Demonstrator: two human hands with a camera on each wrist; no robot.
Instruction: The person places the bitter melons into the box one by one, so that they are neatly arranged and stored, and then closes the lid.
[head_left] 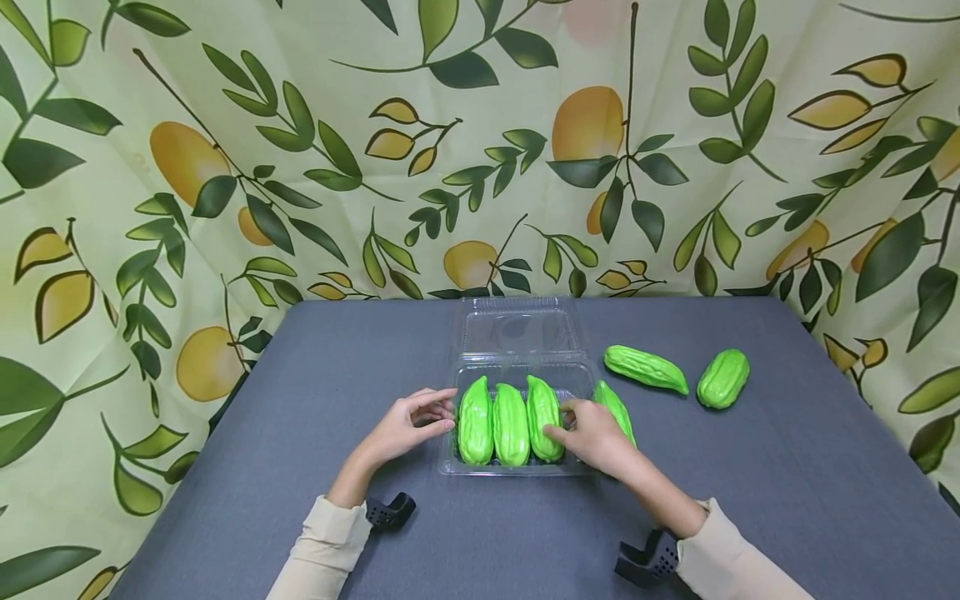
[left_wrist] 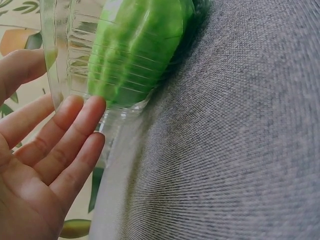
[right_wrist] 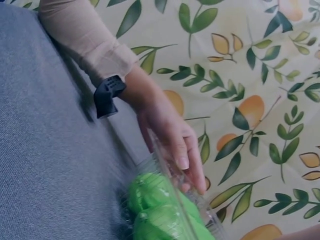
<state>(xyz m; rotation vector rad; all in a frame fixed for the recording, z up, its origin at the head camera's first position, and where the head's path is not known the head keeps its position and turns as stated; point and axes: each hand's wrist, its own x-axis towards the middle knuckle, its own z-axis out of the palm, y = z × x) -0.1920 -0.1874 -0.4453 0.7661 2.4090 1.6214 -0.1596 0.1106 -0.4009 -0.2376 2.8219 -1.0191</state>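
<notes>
Left hand (head_left: 408, 427) sits at nine o'clock of the clear plastic box (head_left: 517, 472), fingers nearly straight and loose, tips against its left wall, gripping nothing. The left wrist view confirms it: open palm, fingertips (left_wrist: 85, 112) brushing the plastic. Right hand (head_left: 592, 433) comes in from three o'clock, fingers lightly bent over the third bitter gourd (head_left: 543, 427), touching it; whether it actually pinches it, I cannot tell.

Score so far: three green gourds lie side by side in the tray, the left gourd (head_left: 475, 421) and the middle gourd (head_left: 511, 423) snug beside that third one. A fourth gourd (head_left: 617, 405) peeks out at the box's right edge behind the right hand; inside or just outside, hard to say. Two loose gourds wait on the grey table (head_left: 787, 492) at about two o'clock, the long one (head_left: 645, 368) and the stubby one (head_left: 723, 378). The lid (head_left: 519, 327) stands open at twelve o'clock. So I judge it roughly halfway: packing ongoing, lid unclosed.
</notes>
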